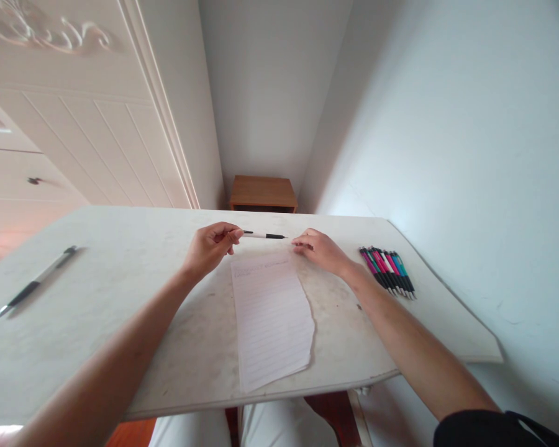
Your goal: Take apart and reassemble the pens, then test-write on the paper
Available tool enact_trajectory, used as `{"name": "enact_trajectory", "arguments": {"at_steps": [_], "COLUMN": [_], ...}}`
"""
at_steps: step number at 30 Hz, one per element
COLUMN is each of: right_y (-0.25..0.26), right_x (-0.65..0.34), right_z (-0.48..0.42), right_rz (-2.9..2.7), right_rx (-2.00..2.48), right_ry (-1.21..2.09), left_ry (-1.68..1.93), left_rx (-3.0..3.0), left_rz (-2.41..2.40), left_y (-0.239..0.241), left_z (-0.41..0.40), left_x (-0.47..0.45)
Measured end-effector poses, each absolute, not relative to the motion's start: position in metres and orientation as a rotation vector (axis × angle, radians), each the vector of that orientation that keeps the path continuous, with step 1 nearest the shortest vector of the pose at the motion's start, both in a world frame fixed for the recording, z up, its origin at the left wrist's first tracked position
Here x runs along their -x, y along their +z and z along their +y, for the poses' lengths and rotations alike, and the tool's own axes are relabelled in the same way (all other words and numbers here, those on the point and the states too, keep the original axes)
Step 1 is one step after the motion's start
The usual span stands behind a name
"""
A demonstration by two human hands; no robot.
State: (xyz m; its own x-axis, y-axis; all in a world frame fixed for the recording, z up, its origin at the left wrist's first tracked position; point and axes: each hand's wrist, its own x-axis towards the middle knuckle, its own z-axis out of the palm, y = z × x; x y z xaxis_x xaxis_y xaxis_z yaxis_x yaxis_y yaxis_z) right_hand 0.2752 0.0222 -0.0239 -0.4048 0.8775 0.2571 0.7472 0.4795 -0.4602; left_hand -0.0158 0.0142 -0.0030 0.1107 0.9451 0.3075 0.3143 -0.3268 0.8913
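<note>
My left hand [217,242] pinches the rear end of a white ballpoint pen [263,236] with a black grip, held level above the table. The pen's thin point faces right, toward my right hand [314,247]. Thumb and fingers of that hand are pressed together just beyond the point; whatever may be between them is too small to make out. Below both hands lies a torn sheet of lined paper [272,323] with a little writing along its top.
Several coloured pens [387,271] lie side by side at the right. A white pen with a black grip [36,282] rests alone at the far left of the white table [168,347]. Beyond the far edge stands a wooden stand [263,191]; a wall [470,155] borders the right.
</note>
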Motion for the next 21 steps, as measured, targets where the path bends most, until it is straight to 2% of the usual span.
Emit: {"name": "enact_trajectory", "arguments": {"at_steps": [21], "right_y": [-0.034], "right_x": [-0.2669], "right_z": [0.0278], "right_rz": [-2.149], "right_rx": [1.431], "right_ry": [0.251], "left_ry": [1.229], "left_rx": [-1.755], "left_rz": [1.235], "left_y": [-0.0076], "left_z": [0.0163], "left_x": [0.0157]}}
